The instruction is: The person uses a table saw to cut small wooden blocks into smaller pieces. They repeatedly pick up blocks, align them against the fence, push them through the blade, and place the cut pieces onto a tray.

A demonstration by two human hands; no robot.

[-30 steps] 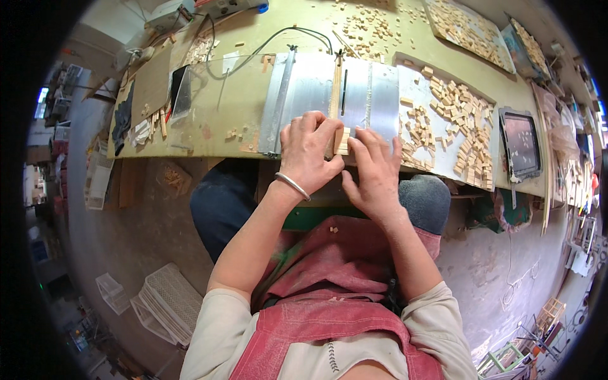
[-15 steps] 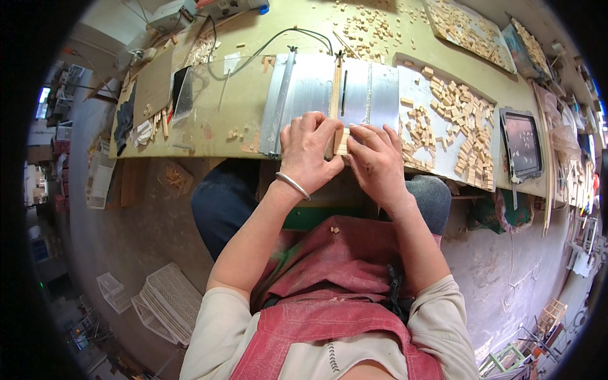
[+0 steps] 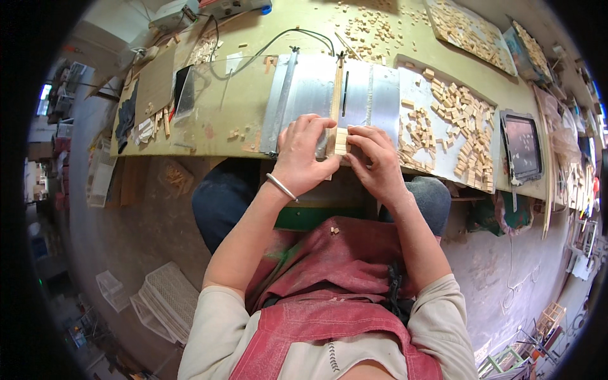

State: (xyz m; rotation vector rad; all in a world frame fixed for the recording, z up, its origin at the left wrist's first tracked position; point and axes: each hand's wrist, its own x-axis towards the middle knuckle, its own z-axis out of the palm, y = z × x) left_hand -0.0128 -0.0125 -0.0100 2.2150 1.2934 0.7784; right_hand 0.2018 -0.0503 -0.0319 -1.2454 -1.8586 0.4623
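A short row of small pale wooden blocks (image 3: 341,140) lies at the near edge of a silvery metal plate (image 3: 310,85). The row sits against the right side of a long wooden strip (image 3: 335,95) running away from me. My left hand (image 3: 303,155) curls round from the left, fingertips at the strip by the row's far end and thumb by its near end. From the right, my right hand (image 3: 375,158) presses bent fingers and thumb against the blocks. A narrow dark slot (image 3: 345,95) lies in the plate just beyond the row.
Right of the plate, a white board (image 3: 446,158) bears many loose wooden blocks. More pieces lie at the back, some on a tray (image 3: 472,35). A black-framed tray (image 3: 522,145) rests at the far right. A black cable (image 3: 272,47) crosses the table behind the plate.
My left hand has shifted slightly left and the fingers of my right hand have drawn back a little, so more of the block row shows between them.
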